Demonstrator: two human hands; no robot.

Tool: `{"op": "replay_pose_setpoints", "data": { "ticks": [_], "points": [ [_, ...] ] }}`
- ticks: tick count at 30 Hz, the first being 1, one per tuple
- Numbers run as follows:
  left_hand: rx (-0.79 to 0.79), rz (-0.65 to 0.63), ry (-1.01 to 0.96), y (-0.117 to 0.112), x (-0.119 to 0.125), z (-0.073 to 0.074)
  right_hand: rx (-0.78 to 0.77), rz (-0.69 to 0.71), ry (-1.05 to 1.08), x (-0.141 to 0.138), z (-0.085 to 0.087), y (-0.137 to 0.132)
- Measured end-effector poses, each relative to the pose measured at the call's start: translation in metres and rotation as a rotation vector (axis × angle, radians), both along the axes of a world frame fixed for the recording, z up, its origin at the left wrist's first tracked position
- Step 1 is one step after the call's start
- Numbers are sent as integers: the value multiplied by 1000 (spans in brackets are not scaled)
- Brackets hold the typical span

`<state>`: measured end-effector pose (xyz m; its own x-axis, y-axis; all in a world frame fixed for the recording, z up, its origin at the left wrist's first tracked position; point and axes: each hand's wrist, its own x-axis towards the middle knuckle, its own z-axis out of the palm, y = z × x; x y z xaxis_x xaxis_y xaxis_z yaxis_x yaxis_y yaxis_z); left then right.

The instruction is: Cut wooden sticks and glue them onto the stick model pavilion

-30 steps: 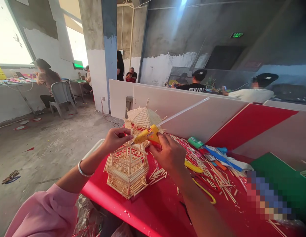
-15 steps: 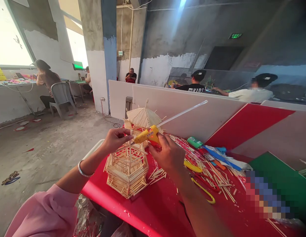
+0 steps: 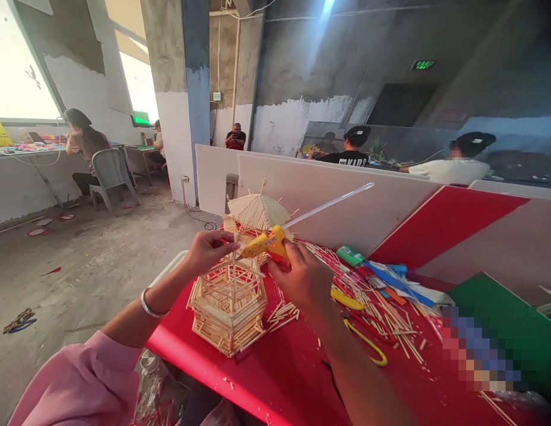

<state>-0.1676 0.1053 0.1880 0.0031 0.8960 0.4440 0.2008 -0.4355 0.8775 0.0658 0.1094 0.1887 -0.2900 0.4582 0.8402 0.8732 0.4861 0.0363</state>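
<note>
A hexagonal tower of thin wooden sticks (image 3: 229, 302) stands near the left edge of the red table (image 3: 284, 373). My left hand (image 3: 207, 248) pinches an upright stick at the tower's top. My right hand (image 3: 302, 278) grips a yellow glue gun (image 3: 265, 242) with its nozzle pointing left at that stick. A long clear glue stick (image 3: 331, 203) juts out of the gun's back, up to the right. Behind the tower sits a stick roof piece (image 3: 257, 212).
Loose sticks (image 3: 390, 319), yellow-handled tools (image 3: 348, 299), a green box (image 3: 350, 255) and blue items lie on the table's right. White and red boards (image 3: 355, 207) wall the back. A green sheet (image 3: 501, 319) lies at right. Other people sit at desks farther off.
Both hands and the glue gun hold nearly the same place. A standing person by the pillar has gone out of view.
</note>
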Motion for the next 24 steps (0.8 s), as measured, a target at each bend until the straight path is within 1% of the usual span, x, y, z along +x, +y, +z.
{"op": "replay_pose_setpoints", "data": {
  "ticks": [19, 24],
  "points": [
    [42, 0, 50, 0, 0, -1, 16, 10, 5, -1, -3, -1],
    [46, -6, 48, 0, -1, -1, 73, 25, 8, -1, -7, -2]
  ]
}}
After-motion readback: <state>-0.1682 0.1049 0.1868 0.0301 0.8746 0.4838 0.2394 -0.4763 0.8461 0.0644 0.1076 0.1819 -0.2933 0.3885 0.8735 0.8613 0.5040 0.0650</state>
